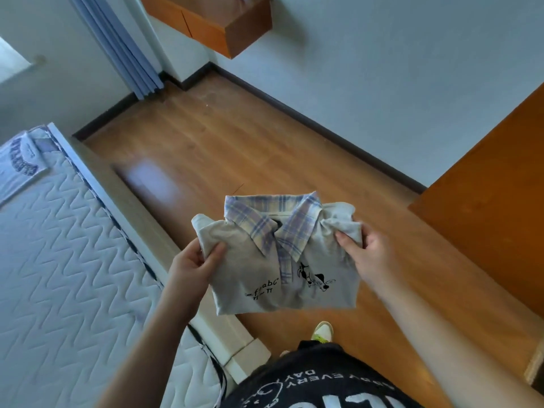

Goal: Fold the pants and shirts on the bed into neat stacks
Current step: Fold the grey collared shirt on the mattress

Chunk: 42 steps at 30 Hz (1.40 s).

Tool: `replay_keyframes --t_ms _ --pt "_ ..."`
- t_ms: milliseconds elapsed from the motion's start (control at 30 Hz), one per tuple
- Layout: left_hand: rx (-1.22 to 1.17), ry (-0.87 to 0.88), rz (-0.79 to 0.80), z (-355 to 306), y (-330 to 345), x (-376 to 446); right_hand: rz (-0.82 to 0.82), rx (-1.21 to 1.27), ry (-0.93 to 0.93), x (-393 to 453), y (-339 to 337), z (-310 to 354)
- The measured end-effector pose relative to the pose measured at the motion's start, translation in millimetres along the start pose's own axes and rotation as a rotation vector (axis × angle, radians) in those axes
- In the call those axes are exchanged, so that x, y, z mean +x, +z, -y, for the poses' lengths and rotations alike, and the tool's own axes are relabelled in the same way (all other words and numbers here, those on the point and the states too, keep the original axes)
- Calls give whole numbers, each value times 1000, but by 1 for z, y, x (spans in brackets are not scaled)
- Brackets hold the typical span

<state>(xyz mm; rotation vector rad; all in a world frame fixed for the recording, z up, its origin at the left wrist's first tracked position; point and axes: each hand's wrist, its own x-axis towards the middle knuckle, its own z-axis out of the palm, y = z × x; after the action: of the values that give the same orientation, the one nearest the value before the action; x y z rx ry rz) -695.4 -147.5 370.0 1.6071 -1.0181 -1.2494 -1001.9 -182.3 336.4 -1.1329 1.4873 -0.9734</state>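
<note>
A folded beige shirt (282,278) with a plaid collar and black print is held in the air over the wooden floor, to the right of the bed. My left hand (194,266) grips its left edge, thumb on top. My right hand (368,254) grips its right upper corner, bunching the cloth. A folded white shirt (17,166) with dark lettering lies on the mattress (67,260) at the far left.
The bed's pale wooden frame (141,207) runs diagonally along the mattress edge. Wooden floor (235,148) stretches ahead to a white wall. An orange wooden panel (494,219) stands at the right, and a wall cabinet (217,25) hangs above. My shoe (322,331) shows below the shirt.
</note>
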Motion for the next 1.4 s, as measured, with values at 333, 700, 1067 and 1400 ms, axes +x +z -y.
replay_keyframes --t_ms 333,700,1067,1400 --pt "-84 -37 -87 -8 10 20 73 87 -6 42 -10 14" --pt "-146 11 -94 -26 -55 84 259 104 -6 111 67 54" --pt "-289 1 -199 -25 -183 165 307 32 -66 203 197 120" --pt "-313 31 -362 -34 -248 247 449 -32 -109 293 301 163"
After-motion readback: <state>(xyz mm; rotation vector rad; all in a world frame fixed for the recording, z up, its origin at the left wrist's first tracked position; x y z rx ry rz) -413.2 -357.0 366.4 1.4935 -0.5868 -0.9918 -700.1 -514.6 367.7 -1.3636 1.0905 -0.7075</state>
